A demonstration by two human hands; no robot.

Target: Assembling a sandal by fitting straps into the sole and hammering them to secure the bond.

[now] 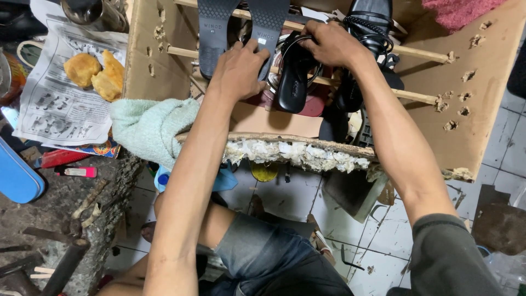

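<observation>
Both hands in the cardboard box (pixel 482 82), on black shoes.

Left hand (pixel 238 68): fingers pressed to the heel end of a sole-up black shoe sole (pixel 267 24); closed grip or not, cannot tell. Right hand (pixel 329 44): closed around straps of a black sandal (pixel 293 77) resting on wooden rods (pixel 422 53). Mint towel (pixel 150 129) hangs over the box's torn front edge. Left of the box: newspaper (pixel 55 104) with fried pieces (pixel 96 71).

Bare forearms, grey sleeve (pixel 449 257), blue denim shorts (pixel 263 252)
</observation>
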